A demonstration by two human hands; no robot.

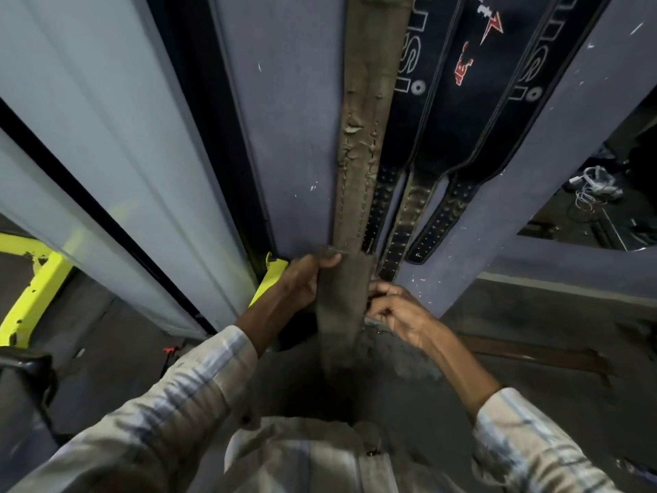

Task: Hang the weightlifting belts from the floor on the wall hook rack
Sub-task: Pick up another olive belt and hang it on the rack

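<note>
A worn brown belt point(359, 144) hangs down the grey-blue wall column point(291, 119), its surface cracked and peeling. Its lower end point(341, 314) is folded toward me. My left hand point(302, 279) grips that lower end from the left, thumb on top. My right hand point(394, 311) pinches the belt's right edge with curled fingers. To the right, three black belts point(458, 112) with white and red lettering hang side by side against the same column, studded tails pointing down. The hook rack is above the view and hidden.
A pale frosted panel with a black frame point(117, 144) stands to the left. Yellow-green equipment point(32, 290) sits at the lower left. A dark floor point(533, 350) lies below, and a tangle of white cable point(593, 186) shows at the right.
</note>
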